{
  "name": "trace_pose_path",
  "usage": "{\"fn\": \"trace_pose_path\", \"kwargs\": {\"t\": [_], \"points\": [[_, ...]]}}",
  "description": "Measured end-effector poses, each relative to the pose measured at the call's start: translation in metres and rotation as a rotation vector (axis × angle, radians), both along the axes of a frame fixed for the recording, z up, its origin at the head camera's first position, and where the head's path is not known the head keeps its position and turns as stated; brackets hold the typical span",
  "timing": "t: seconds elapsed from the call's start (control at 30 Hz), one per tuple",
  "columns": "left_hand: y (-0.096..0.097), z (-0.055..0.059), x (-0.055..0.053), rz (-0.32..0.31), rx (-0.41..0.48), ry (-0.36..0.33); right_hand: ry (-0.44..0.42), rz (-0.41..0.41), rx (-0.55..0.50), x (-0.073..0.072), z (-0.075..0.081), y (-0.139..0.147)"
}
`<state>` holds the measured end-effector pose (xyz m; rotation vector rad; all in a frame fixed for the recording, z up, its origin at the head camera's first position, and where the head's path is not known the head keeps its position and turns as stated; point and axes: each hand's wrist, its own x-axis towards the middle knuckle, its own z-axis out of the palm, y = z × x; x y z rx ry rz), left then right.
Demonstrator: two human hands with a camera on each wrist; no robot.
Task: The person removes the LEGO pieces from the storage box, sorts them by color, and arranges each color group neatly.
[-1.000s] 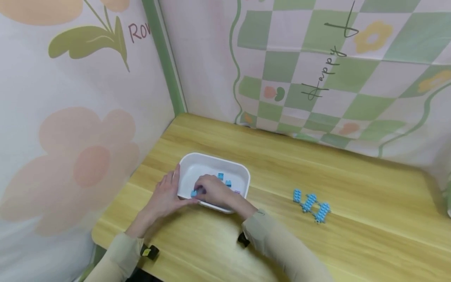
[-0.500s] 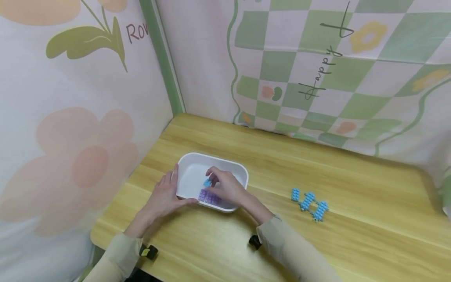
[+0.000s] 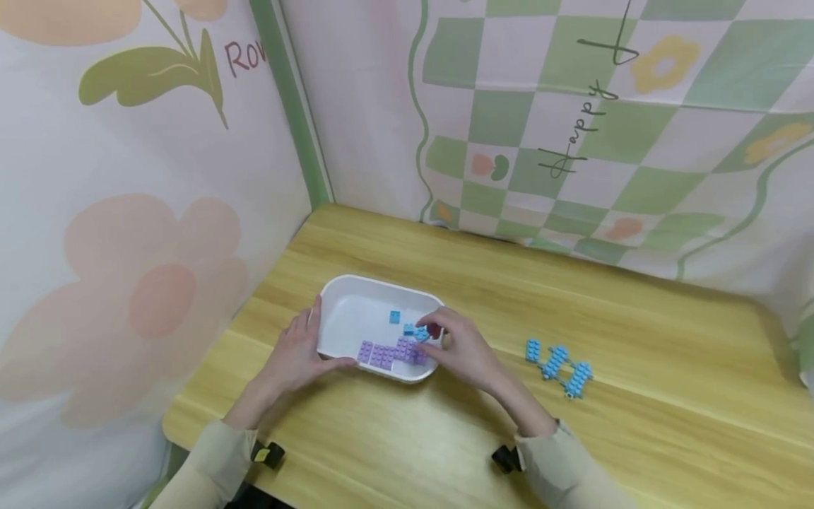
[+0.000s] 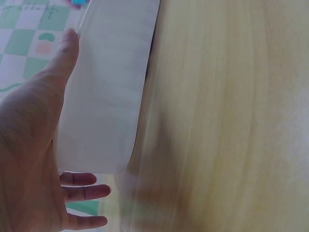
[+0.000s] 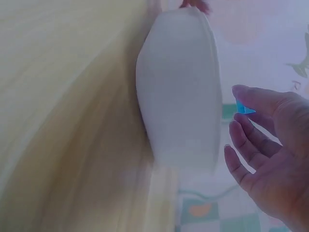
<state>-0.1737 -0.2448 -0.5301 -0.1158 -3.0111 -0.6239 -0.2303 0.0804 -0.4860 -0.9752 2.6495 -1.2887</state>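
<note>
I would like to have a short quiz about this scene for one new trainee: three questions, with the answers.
1. Which hand pinches a small blue brick?
2. True or false: purple bricks lie inside the white tray.
3. The left hand touches: A) a purple brick; B) the white tray; C) the blue bricks on the table.

Key: 1. The right hand. 2. True. 3. B.

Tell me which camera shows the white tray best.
The head view: it looks down into the white tray, showing its floor, most of its rim and the purple bricks inside. The left wrist and right wrist views each show mainly its outer walls, with the inside hidden.
</note>
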Motion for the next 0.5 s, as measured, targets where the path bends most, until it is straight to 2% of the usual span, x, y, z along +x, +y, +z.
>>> {"fn": "trace_pose_path", "kwargs": {"t": [0.17, 0.27, 0.37, 0.5], "points": [[-0.001, 0.000, -0.001, -0.002, 0.015, -0.005, 0.012, -0.051, 0.015, 0.011, -0.003, 0.026], [-0.001, -0.001, 0.000, -0.001, 0.028, -0.014, 0.057, -0.053, 0.000, 0.020, -0.007, 0.040], [0.000, -0.001, 0.001, 0.004, 0.038, -0.021, 0.159, -0.065, -0.030, 0.028, -0.014, 0.055], [0.001, -0.001, 0.001, 0.003, 0.042, -0.019, 0.337, -0.151, -0.045, 0.033, -0.025, 0.086]]}}
